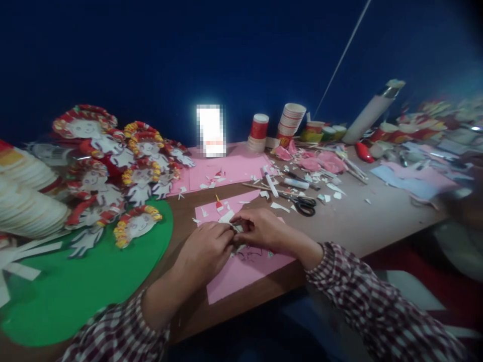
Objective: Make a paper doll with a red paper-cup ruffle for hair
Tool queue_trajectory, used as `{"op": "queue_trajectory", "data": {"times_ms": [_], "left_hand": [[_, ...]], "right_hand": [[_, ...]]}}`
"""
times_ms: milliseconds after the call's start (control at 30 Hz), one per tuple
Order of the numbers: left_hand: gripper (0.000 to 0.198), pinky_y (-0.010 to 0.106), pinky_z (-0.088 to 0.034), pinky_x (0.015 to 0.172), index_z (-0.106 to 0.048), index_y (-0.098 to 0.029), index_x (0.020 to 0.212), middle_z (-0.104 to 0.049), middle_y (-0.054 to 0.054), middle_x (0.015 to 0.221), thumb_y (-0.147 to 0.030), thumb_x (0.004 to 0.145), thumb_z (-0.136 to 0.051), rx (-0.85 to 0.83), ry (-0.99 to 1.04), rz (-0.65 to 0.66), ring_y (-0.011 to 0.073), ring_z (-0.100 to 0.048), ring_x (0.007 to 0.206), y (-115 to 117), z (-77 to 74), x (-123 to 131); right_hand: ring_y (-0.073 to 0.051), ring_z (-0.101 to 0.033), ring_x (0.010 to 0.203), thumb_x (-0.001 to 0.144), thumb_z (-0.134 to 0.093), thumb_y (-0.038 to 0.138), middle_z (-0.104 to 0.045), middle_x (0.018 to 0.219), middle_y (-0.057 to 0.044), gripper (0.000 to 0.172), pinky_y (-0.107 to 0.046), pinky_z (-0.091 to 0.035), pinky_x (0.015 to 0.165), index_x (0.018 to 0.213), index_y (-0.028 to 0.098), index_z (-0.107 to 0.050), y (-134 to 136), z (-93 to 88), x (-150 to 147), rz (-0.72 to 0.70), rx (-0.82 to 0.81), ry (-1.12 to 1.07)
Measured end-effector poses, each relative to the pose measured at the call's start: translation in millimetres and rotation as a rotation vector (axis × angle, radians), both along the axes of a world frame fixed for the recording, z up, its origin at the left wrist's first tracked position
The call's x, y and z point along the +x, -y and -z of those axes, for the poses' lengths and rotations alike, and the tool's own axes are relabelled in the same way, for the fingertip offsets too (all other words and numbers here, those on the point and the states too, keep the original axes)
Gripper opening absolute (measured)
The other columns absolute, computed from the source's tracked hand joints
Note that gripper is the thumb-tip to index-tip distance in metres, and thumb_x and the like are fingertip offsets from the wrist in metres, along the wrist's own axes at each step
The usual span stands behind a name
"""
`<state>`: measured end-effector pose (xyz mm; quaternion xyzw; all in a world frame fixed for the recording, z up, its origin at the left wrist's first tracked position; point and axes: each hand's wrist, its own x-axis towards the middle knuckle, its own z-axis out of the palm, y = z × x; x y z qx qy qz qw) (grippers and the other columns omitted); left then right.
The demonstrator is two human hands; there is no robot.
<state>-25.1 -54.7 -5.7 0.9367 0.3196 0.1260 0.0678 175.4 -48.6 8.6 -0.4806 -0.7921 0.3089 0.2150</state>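
Note:
Both hands meet over a pink paper sheet near the table's front edge. My left hand has its fingers curled and closed on a small white paper piece. From the other side, my right hand pinches at the same piece with thumb and forefinger. Most of the piece is hidden by the fingers. Dark pen lines show on the pink sheet just below the hands. A glue tube with a yellow tip and small white scraps lie beyond them.
Black-handled scissors, a white marker and paper scraps lie right of the hands. Paper-cup stacks stand behind. At left, several paper figures rest on and behind a green oval board. A bright phone-like screen stands at the back.

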Motion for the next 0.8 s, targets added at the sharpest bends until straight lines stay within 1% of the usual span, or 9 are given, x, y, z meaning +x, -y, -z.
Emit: {"op": "queue_trajectory", "data": {"times_ms": [100,267,400,567,667,733,800], "left_hand": [[0.015,0.043,-0.050,0.081,-0.064,-0.014,0.097,-0.065,0.010,0.097,-0.019,0.089,-0.053,0.015,0.007,0.002,0.0253,-0.058,0.090,0,-0.3,0],[0.016,0.043,-0.050,0.079,-0.065,-0.015,0.098,-0.065,0.010,0.097,-0.019,0.088,-0.054,0.036,0.013,-0.002,0.0251,-0.058,0.090,2,-0.9,-1],[0.016,0.041,-0.050,0.079,-0.064,-0.015,0.100,-0.065,0.009,0.097,-0.017,0.088,-0.053,0.049,0.026,-0.006,0.0237,-0.058,0.089,2,1.4,-1],[0.017,0.041,-0.048,0.081,-0.063,-0.017,0.098,-0.064,0.008,0.096,-0.011,0.087,-0.051,0.035,0.039,0.005,0.0225,-0.057,0.089,1,4.4,-1],[0.020,0.041,-0.048,0.081,-0.062,-0.018,0.097,-0.062,0.006,0.097,-0.007,0.084,-0.051,0.000,0.020,0.002,0.0227,-0.057,0.090,0,5.7,-2],[0.019,0.040,-0.048,0.080,-0.061,-0.018,0.093,-0.062,0.006,0.096,-0.007,0.083,-0.050,-0.012,0.009,0.006,0.0228,-0.057,0.090,0,7.2,-3],[0.019,0.040,-0.048,0.081,-0.061,-0.019,0.094,-0.062,0.006,0.097,-0.008,0.084,-0.049,-0.012,0.013,0.007,0.0227,-0.056,0.090,0,8.5,-3]], "right_hand": [[-0.010,-0.053,0.065,0.075,-0.076,0.030,-0.061,0.070,0.002,0.033,-0.021,-0.035,0.061,0.105,0.018,-0.068,1,-1.1,0,-0.001,0.007,-0.020],[-0.011,-0.054,0.065,0.076,-0.075,0.039,-0.060,0.069,0.002,0.039,-0.021,-0.036,0.060,0.107,0.017,-0.068,1,-0.7,1,-0.023,-0.035,-0.053],[-0.011,-0.054,0.063,0.079,-0.070,0.044,-0.060,0.068,0.002,0.039,-0.020,-0.037,0.059,0.106,0.016,-0.069,1,2.8,2,-0.024,-0.007,-0.091],[-0.010,-0.055,0.061,0.087,-0.062,0.039,-0.063,0.069,0.000,0.030,-0.020,-0.039,0.059,0.103,0.015,-0.068,4,8.9,-1,0.019,0.060,-0.152],[-0.011,-0.056,0.062,0.088,-0.061,0.036,-0.065,0.070,-0.001,0.026,-0.021,-0.039,0.060,0.101,0.015,-0.069,7,9.8,1,0.037,0.162,-0.129],[-0.012,-0.059,0.067,0.087,-0.062,0.032,-0.068,0.078,-0.003,0.021,-0.022,-0.041,0.063,0.098,0.016,-0.070,5,5.8,8,0.058,0.255,-0.089],[-0.013,-0.061,0.072,0.087,-0.060,0.027,-0.070,0.085,-0.005,0.017,-0.023,-0.041,0.067,0.095,0.017,-0.070,-2,-2.9,21,0.114,0.315,-0.021]]}}
